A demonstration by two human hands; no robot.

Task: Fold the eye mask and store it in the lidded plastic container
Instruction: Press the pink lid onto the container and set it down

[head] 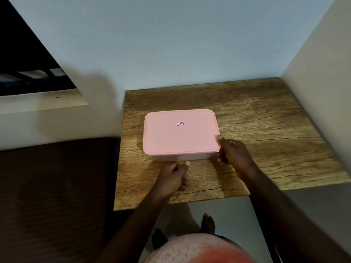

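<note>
While the lid is down, eye mask: not in view anywhere on the table; whether it already lies inside the box cannot be told (the front wall is cloudy and shows nothing through it).
Container (190, 157): shallow rectangular plastic box with rounded corners and a pale translucent base, standing flat near the middle of the table, long side toward the person.
Lid (180, 135): matte pink plastic, flat on top, with a lip overhanging the base all round; it looks seated evenly on every visible side.
Sticker (180, 124): small red-edged label near the lid's centre; print too small to read.
Right hand (232, 150): grips the lid at its near right corner, thumb on top of the edge, fingers curled under the lip.
Left hand (173, 174): just in front of the box and apart from it, fingers curled in, thumb up, nothing seen in it.
Handling, judged: the box is probably light and stiff. The lid should flex a little, so a corner is the right place to peel it or press it home. The smooth walls may slide on the table unless the other hand steadies the base.
Mask, judged: soft fabric, limp, should fold without resistance (take it by its ends, strap tucked in).
Table (266, 130): wood-grain top in mid brown with dark crack-like lines, set into a corner of pale walls.
</note>
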